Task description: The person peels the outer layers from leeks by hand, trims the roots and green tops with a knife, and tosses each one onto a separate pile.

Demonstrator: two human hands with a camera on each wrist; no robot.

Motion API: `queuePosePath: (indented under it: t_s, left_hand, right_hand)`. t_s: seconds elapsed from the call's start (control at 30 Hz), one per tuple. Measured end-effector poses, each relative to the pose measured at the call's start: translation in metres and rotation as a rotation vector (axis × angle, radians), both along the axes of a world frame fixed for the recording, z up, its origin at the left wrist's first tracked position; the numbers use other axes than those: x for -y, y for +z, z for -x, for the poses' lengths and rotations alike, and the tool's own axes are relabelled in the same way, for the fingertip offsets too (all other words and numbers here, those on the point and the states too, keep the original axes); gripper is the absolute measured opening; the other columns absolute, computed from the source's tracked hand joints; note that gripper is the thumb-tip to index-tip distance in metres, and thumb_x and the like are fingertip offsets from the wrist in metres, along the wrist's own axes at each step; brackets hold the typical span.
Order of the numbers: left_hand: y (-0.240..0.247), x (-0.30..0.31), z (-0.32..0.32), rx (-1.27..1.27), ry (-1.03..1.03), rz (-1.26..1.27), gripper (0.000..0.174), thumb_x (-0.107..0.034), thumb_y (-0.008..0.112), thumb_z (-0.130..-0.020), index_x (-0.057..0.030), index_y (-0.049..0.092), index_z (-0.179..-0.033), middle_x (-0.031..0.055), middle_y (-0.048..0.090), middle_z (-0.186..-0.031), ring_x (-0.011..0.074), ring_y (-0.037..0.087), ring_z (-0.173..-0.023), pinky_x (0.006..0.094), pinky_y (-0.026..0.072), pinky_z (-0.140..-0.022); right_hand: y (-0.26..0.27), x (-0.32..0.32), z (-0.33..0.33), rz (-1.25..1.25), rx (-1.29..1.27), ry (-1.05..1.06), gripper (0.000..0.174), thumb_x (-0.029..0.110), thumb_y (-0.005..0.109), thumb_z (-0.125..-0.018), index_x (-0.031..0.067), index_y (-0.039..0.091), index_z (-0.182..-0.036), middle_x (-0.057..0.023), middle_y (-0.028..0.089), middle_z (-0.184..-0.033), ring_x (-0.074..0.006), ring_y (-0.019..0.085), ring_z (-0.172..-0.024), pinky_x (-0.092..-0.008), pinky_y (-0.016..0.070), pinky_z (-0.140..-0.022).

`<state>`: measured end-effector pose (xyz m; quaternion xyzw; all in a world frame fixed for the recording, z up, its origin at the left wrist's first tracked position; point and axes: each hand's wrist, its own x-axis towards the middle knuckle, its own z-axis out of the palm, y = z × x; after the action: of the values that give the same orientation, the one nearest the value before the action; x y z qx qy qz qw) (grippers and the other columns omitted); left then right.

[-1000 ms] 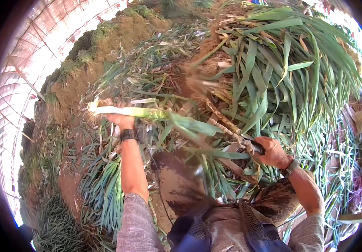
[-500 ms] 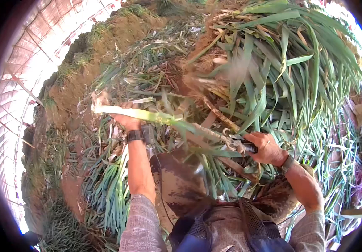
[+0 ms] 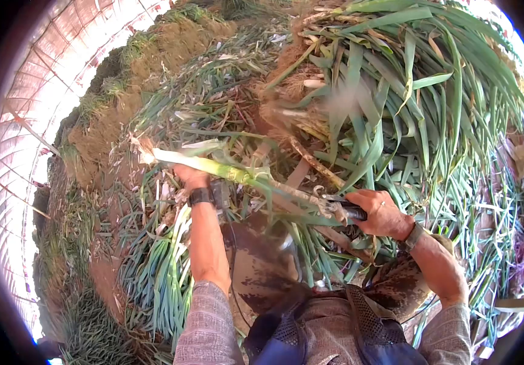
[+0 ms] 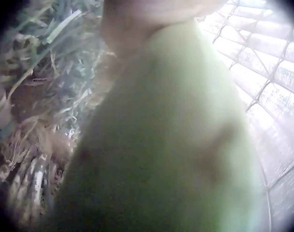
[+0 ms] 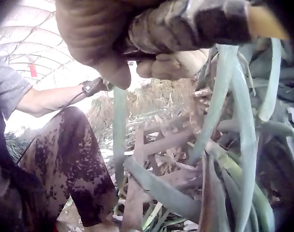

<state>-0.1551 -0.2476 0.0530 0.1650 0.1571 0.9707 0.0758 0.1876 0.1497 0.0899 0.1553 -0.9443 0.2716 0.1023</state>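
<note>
My left hand [image 3: 192, 177] grips a leek [image 3: 204, 163] by its pale shaft, its roots pointing left and its green part slanting right. In the left wrist view the blurred leek [image 4: 161, 135] fills the middle. My right hand [image 3: 382, 213] holds a tool by its dark handle [image 3: 355, 212]; the right wrist view shows this handle [image 5: 195, 24] wrapped in scuffed tape. A withered, brownish strip [image 3: 301, 194] stretches from the leek to the tool's front. Just below the right fingers hangs a green leaf [image 5: 119, 130].
A big heap of untrimmed leeks [image 3: 420, 79] rises at the upper right. Cleaned leeks [image 3: 158, 274] lie left of the person's knee [image 3: 262, 261]. Leaf scraps [image 3: 213, 91] cover the ground, and a curved greenhouse wall [image 3: 37, 91] runs along the left.
The left hand has moved right with the leek, toward the right hand, and the leek now slants more. The right hand has shifted slightly left with the tool.
</note>
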Motion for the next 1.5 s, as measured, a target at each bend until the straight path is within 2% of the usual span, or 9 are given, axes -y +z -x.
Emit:
queuePosePath:
  t_s: [0.5, 0.63, 0.73, 0.83, 1.1, 1.2, 1.23, 1.43, 1.5]
  left_hand:
    - [0.006, -0.037, -0.036, 0.457, 0.454, 0.328, 0.043, -0.052, 0.039, -0.099, -0.0110, 0.052, -0.093, 0.0033, 0.054, -0.074, 0.0209, 0.055, -0.061, 0.0377, 0.0491, -0.054]
    - [0.001, -0.030, -0.032, 0.117, 0.170, 0.265, 0.037, -0.044, 0.041, -0.100, -0.0084, 0.051, -0.102, 0.0059, 0.056, -0.081, 0.0224, 0.055, -0.061, 0.0333, 0.0512, -0.053]
    - [0.008, -0.047, -0.043, 0.130, 0.695, 0.770, 0.035, -0.046, 0.043, -0.100, -0.0126, 0.050, -0.092, 0.0019, 0.051, -0.071, 0.0167, 0.048, -0.054, 0.0269, 0.0401, -0.043]
    - [0.029, -0.044, -0.066, 0.154, 0.200, 0.329, 0.037, -0.049, 0.042, -0.100, -0.0147, 0.049, -0.088, -0.0016, 0.049, -0.066, 0.0145, 0.045, -0.052, 0.0284, 0.0352, -0.041]
    - [0.180, 0.001, 0.102, 0.173, 0.931, 1.101, 0.094, -0.067, 0.052, -0.089, 0.0070, 0.029, -0.143, 0.0216, 0.042, -0.142, 0.0328, 0.048, -0.124, 0.0432, 0.0452, -0.097]
    - [0.138, -0.032, 0.123, -0.239, 0.921, 1.629, 0.092, -0.068, 0.053, -0.088, 0.0069, 0.041, -0.140, 0.0226, 0.053, -0.134, 0.0327, 0.052, -0.122, 0.0404, 0.0444, -0.097]
    - [0.152, -0.043, 0.042, -0.517, 0.103, 1.496, 0.074, -0.063, 0.052, -0.091, 0.0018, 0.057, -0.127, 0.0177, 0.064, -0.116, 0.0277, 0.060, -0.108, 0.0370, 0.0479, -0.090]
    - [-0.090, -0.174, -0.092, -0.277, -0.103, 1.537, 0.048, -0.045, 0.063, -0.092, -0.0047, 0.058, -0.118, 0.0107, 0.059, -0.099, 0.0181, 0.056, -0.075, 0.0355, 0.0495, -0.063]
    - [-0.049, -0.200, -0.154, 0.364, -0.363, 1.145, 0.041, -0.037, 0.063, -0.093, -0.0021, 0.058, -0.113, 0.0083, 0.060, -0.089, 0.0171, 0.055, -0.071, 0.0350, 0.0477, -0.061]
  right_hand:
    - [0.009, 0.009, 0.006, -0.001, 0.024, 0.071, 0.055, 0.010, 0.072, -0.062, 0.0031, 0.060, -0.115, -0.0147, 0.066, -0.099, -0.0335, 0.065, -0.094, -0.0437, 0.0545, -0.079]
    - [0.002, 0.005, 0.003, -0.032, 0.077, 0.104, 0.060, 0.011, 0.072, -0.062, 0.0041, 0.060, -0.120, -0.0142, 0.066, -0.098, -0.0332, 0.065, -0.094, -0.0436, 0.0542, -0.079]
    - [-0.006, 0.001, -0.001, -0.010, 0.008, 0.164, 0.061, 0.012, 0.071, -0.063, 0.0046, 0.060, -0.123, -0.0137, 0.066, -0.097, -0.0334, 0.065, -0.093, -0.0437, 0.0535, -0.078]
    - [0.003, 0.000, -0.006, -0.010, 0.079, 0.133, 0.061, 0.008, 0.076, -0.058, 0.0010, 0.061, -0.117, -0.0167, 0.065, -0.098, -0.0370, 0.064, -0.090, -0.0438, 0.0537, -0.072]
    - [-0.012, -0.024, -0.010, 0.041, 0.086, -0.155, 0.037, 0.012, 0.073, -0.074, 0.0025, 0.066, -0.109, -0.0180, 0.069, -0.091, -0.0328, 0.069, -0.081, -0.0398, 0.0551, -0.072]
    - [-0.003, -0.035, -0.014, 0.060, 0.257, -0.281, 0.033, 0.017, 0.070, -0.078, 0.0029, 0.067, -0.108, -0.0179, 0.070, -0.090, -0.0326, 0.069, -0.079, -0.0392, 0.0554, -0.071]
    - [-0.005, -0.036, -0.017, 0.066, 0.252, -0.290, 0.033, 0.017, 0.070, -0.078, 0.0029, 0.067, -0.108, -0.0179, 0.070, -0.090, -0.0326, 0.069, -0.079, -0.0392, 0.0554, -0.071]
    - [0.003, -0.037, -0.026, -0.039, 0.419, -0.326, 0.033, 0.020, 0.069, -0.077, 0.0076, 0.067, -0.107, -0.0158, 0.070, -0.089, -0.0336, 0.068, -0.081, -0.0412, 0.0545, -0.073]
    - [-0.006, -0.046, -0.030, -0.056, 0.344, -0.296, 0.031, 0.021, 0.070, -0.077, 0.0076, 0.066, -0.105, -0.0159, 0.070, -0.089, -0.0335, 0.068, -0.080, -0.0415, 0.0537, -0.072]
